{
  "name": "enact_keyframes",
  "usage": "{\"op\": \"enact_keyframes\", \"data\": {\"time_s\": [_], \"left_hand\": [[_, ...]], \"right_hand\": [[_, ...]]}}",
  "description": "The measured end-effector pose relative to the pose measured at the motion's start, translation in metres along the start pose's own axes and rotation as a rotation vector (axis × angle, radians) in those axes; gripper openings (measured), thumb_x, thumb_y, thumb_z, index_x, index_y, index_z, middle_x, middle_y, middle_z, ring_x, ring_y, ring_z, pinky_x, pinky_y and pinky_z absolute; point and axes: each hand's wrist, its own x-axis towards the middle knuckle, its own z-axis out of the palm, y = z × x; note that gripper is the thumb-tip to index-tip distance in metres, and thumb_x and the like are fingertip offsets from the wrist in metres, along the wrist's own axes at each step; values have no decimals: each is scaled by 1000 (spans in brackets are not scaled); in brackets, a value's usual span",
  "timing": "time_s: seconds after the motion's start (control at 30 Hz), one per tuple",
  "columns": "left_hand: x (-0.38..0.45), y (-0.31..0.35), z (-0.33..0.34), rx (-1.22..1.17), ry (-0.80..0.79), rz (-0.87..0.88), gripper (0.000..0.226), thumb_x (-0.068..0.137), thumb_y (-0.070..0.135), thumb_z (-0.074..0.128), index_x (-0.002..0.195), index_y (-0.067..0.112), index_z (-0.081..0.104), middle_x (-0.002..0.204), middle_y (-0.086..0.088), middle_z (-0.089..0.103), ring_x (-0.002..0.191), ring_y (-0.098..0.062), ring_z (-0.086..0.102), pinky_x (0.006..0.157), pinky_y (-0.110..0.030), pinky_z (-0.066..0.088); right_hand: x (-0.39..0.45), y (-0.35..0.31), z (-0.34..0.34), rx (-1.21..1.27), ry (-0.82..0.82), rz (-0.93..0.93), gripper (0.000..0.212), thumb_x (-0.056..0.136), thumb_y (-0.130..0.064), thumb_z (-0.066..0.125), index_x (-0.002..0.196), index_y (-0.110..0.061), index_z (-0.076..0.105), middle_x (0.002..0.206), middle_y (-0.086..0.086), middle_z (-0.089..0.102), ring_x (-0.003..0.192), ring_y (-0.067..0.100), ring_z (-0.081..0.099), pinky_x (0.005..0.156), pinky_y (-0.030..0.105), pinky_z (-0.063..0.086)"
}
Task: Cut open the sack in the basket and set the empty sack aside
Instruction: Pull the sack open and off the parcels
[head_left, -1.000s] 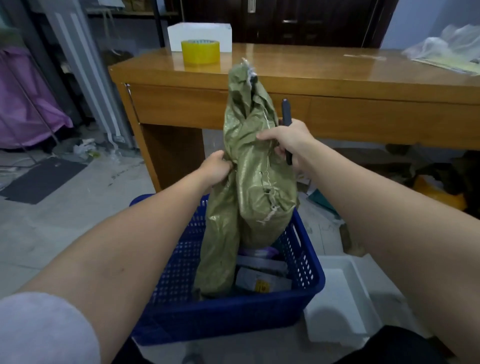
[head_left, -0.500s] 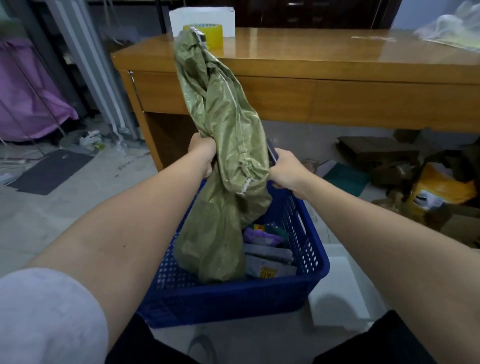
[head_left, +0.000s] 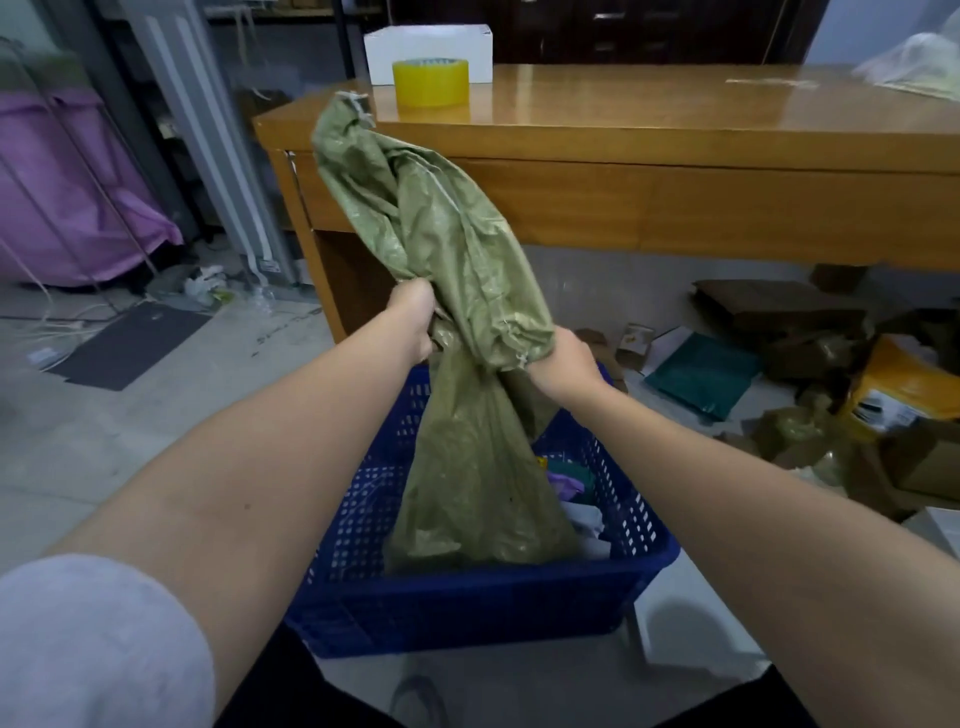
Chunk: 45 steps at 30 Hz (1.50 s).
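Observation:
A limp green woven sack (head_left: 457, 291) hangs above the blue plastic basket (head_left: 467, 608), its lower end resting inside it. My left hand (head_left: 413, 322) is closed on the sack's middle from the left. My right hand (head_left: 563, 364) grips the sack's folded edge on the right; the dark cutter seen in it earlier is hidden now. The sack's upper end leans left toward the desk corner. Small parcels (head_left: 571, 493) lie in the basket to the right of the sack.
A wooden desk (head_left: 675, 135) stands behind the basket, with a yellow tape roll (head_left: 430, 82) and a white box (head_left: 428, 44) on it. Cardboard, a teal bag (head_left: 701, 374) and a yellow package (head_left: 904, 389) litter the floor at right. Purple cloth (head_left: 67, 197) hangs at left.
The sack's top has swung from upright to leaning left. My right hand has dropped lower and its dark cutter is no longer visible. The camera view has shifted.

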Motion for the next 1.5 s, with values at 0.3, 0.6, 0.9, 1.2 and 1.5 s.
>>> {"op": "enact_keyframes", "data": {"time_s": [0.3,0.6,0.9,1.2,1.5], "left_hand": [[26,-11,-25,469,289,133,71,85,33,68,142,11,31,139,-12,49,122,-35,52,102,-48,46],[38,-6,-89,313,69,-121,29,87,11,41,109,3,58,91,-16,62,81,-28,59,75,-39,52],[31,-22,-83,-84,-50,-219,38,102,25,29,105,1,59,104,-20,64,94,-35,60,94,-51,40],[41,-22,-101,304,109,-121,44,93,43,58,122,11,60,113,-12,68,93,-28,64,79,-38,52],[42,-23,-85,-44,82,-153,28,103,18,42,117,6,63,116,-15,67,111,-30,62,77,-49,52]], "right_hand": [[20,-27,-24,357,189,148,22,95,-31,44,86,-21,62,85,5,63,62,20,49,45,27,34],[43,-7,-97,879,388,428,22,85,-20,68,104,-12,59,75,3,60,44,12,45,39,22,35],[15,64,-47,922,-87,387,58,66,-44,80,113,-16,61,69,-3,65,32,3,38,31,13,33],[35,35,-37,724,175,516,5,92,-16,63,91,-12,59,74,1,58,42,8,40,30,13,30],[19,59,-40,845,94,492,39,80,-31,77,109,-12,61,92,3,68,47,7,49,33,16,39]]}}
